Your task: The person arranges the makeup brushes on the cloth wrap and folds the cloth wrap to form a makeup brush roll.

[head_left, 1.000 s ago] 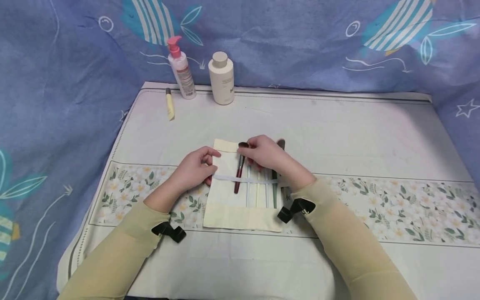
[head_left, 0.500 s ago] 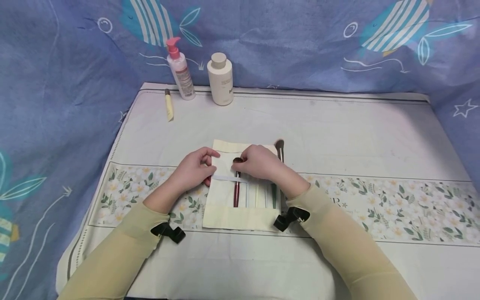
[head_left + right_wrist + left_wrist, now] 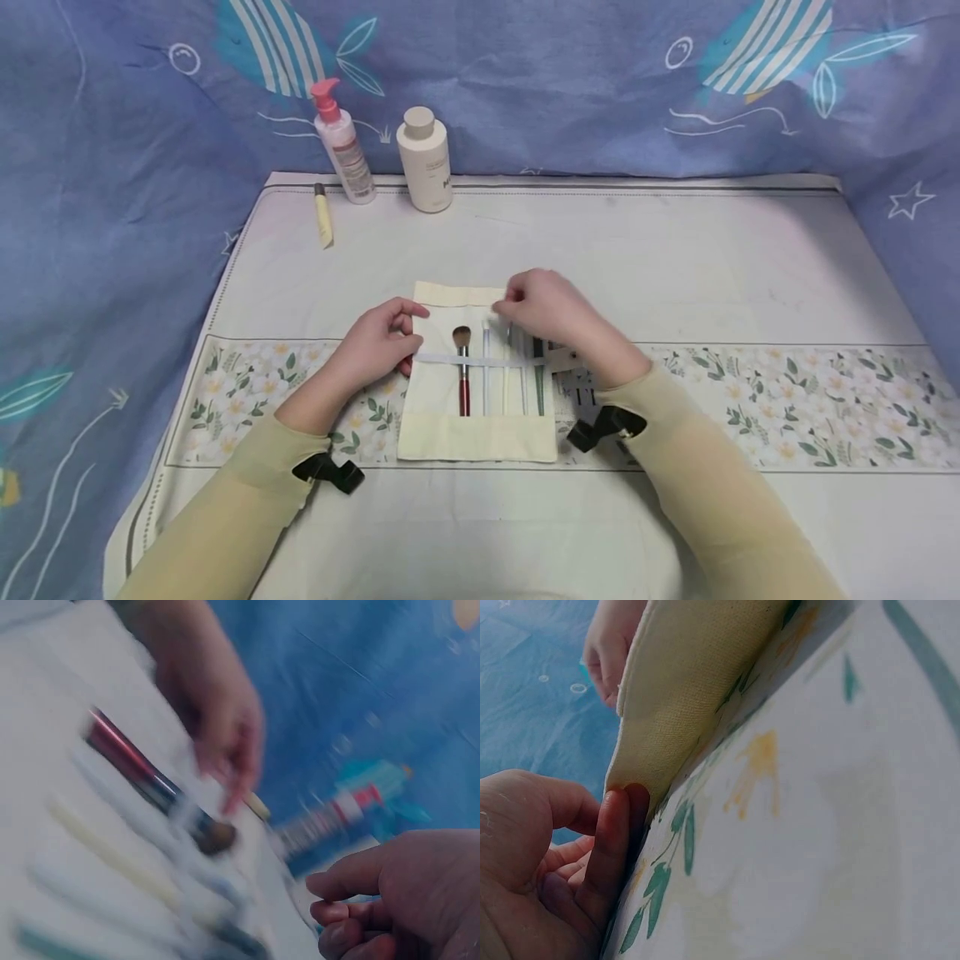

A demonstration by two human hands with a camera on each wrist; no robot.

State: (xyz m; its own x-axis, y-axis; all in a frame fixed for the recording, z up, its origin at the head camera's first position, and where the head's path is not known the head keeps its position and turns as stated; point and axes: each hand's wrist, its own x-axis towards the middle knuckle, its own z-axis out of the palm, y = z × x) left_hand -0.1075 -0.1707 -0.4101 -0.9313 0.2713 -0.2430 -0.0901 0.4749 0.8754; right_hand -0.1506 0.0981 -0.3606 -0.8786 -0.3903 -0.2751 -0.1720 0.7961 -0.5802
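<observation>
A cream canvas brush roll (image 3: 480,438) lies unrolled on the table, a white elastic band across it. Under the band sits a red-handled makeup brush (image 3: 463,393), bristles toward the far edge, its handle end at the front pocket. To its right stand several thin brushes with white, yellow and green handles (image 3: 540,387). My left hand (image 3: 375,340) pinches the roll's left edge; the left wrist view shows its fingertips on the cloth edge (image 3: 649,742). Above the roll's far right part is my right hand (image 3: 551,310), fingers loosely curled with nothing between them; it hides some brush heads.
At the back left stand a pink-topped pump bottle (image 3: 347,158) and a white capped bottle (image 3: 427,171). A small yellow tube (image 3: 323,218) lies near them. A blue fish-print curtain (image 3: 570,92) borders the table's far side. The right wrist view is blurred.
The right hand slid the red-handled brush down under the band toward the front pocket, let go, and moved up and right. The left hand stays at the roll's left edge.
</observation>
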